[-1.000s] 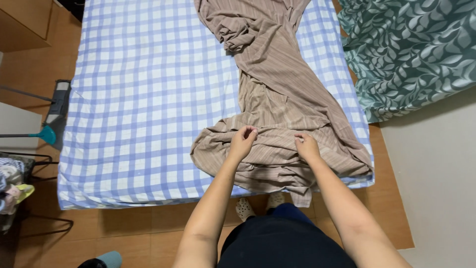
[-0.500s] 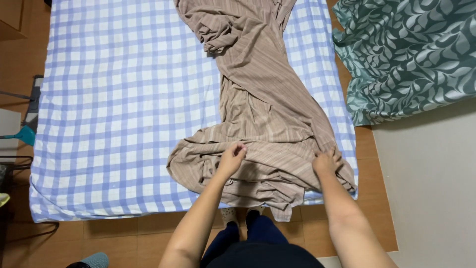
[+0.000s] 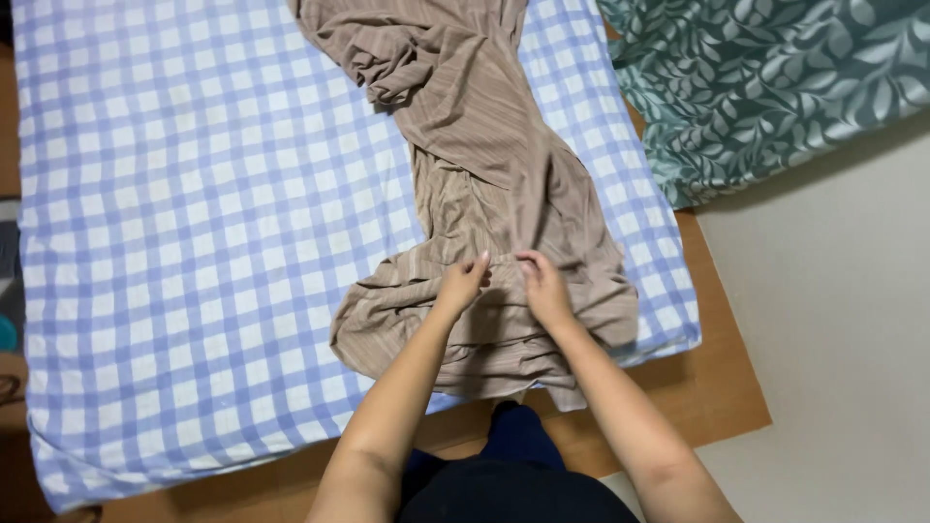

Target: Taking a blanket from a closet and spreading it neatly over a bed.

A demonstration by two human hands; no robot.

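Garment on bed; both hands on its near end; blanket right of bed.

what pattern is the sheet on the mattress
Blue and white checks on the bed sheet, clearest in the head view.

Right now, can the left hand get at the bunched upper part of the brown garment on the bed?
Probably yes, with a lean forward. The left hand rests on the brown garment near its lower end, and nothing lies between it and the bunched part; only bare checked sheet lies beside it.
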